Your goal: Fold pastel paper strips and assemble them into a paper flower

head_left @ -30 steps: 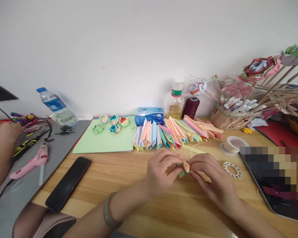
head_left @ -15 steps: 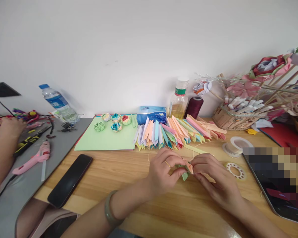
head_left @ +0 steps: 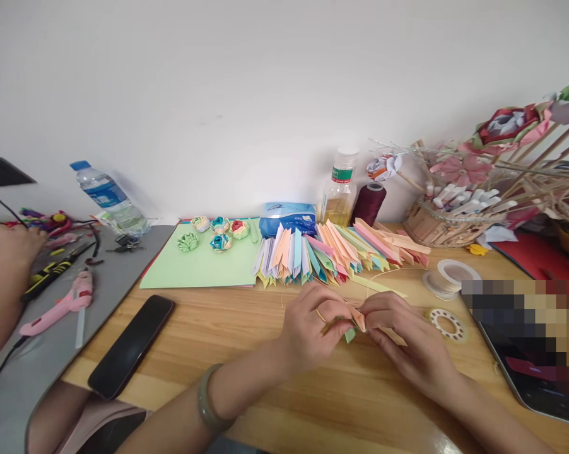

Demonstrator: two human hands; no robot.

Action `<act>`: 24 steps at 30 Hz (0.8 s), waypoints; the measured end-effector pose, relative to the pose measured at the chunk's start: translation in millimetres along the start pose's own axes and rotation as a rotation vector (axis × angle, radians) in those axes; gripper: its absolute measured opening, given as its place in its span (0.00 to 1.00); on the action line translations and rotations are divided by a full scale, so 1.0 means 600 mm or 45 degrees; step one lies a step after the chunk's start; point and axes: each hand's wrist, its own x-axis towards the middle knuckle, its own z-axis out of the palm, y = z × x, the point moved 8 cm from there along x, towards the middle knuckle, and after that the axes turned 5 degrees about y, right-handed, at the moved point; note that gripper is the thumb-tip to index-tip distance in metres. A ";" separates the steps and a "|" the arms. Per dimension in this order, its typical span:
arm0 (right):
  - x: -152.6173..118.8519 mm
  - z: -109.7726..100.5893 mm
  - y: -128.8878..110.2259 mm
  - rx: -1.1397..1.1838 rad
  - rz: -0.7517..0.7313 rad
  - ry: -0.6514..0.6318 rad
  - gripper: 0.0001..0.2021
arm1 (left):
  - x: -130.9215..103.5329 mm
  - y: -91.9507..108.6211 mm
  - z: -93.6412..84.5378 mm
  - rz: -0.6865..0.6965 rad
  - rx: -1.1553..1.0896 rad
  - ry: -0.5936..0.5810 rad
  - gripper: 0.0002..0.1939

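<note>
Over the wooden table, my left hand pinches small folded paper pieces, one green and one orange. The fingertips of my right hand are pressed together at the right edge of the orange piece. Behind both hands lies a row of folded paper strips in many colours. Several small paper flowers rest on light green sheets to the left. A thin cord runs on the table behind my hands.
Around me are a black phone, a tablet, a tape ring, a spool and a basket. At far left, another person's hands work near a pink glue gun.
The view has shifted slightly. My left hand's fingers have closed a little more over the green paper, so less of it shows; the orange piece has turned slightly.
</note>
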 end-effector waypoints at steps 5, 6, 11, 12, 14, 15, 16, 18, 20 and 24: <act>-0.004 0.004 0.014 0.063 0.159 -0.024 0.07 | 0.003 -0.006 0.006 -0.054 -0.075 -0.065 0.06; -0.006 0.006 0.021 0.091 0.227 -0.037 0.06 | 0.003 -0.012 0.008 -0.120 -0.109 -0.088 0.06; -0.013 0.018 0.051 0.301 0.562 -0.106 0.04 | -0.009 -0.050 0.022 -0.571 -0.318 -0.182 0.08; -0.014 0.019 0.054 0.345 0.612 -0.105 0.05 | -0.012 -0.056 0.026 -0.665 -0.383 -0.192 0.08; -0.017 0.020 0.060 0.420 0.707 -0.090 0.08 | -0.020 -0.063 0.035 -0.852 -0.549 -0.217 0.10; -0.019 0.021 0.063 0.453 0.754 -0.083 0.09 | -0.024 -0.065 0.040 -0.936 -0.632 -0.236 0.12; -0.021 0.022 0.065 0.484 0.801 -0.077 0.10 | -0.028 -0.067 0.045 -1.007 -0.700 -0.253 0.13; -0.025 0.025 0.070 0.540 0.897 -0.070 0.12 | -0.032 -0.069 0.050 -1.110 -0.770 -0.281 0.15; -0.029 0.031 0.076 0.596 0.983 -0.074 0.13 | -0.036 -0.075 0.052 -1.184 -0.777 -0.292 0.15; -0.037 0.048 0.090 0.701 1.110 -0.139 0.13 | -0.049 -0.095 0.056 -1.324 -0.707 -0.314 0.15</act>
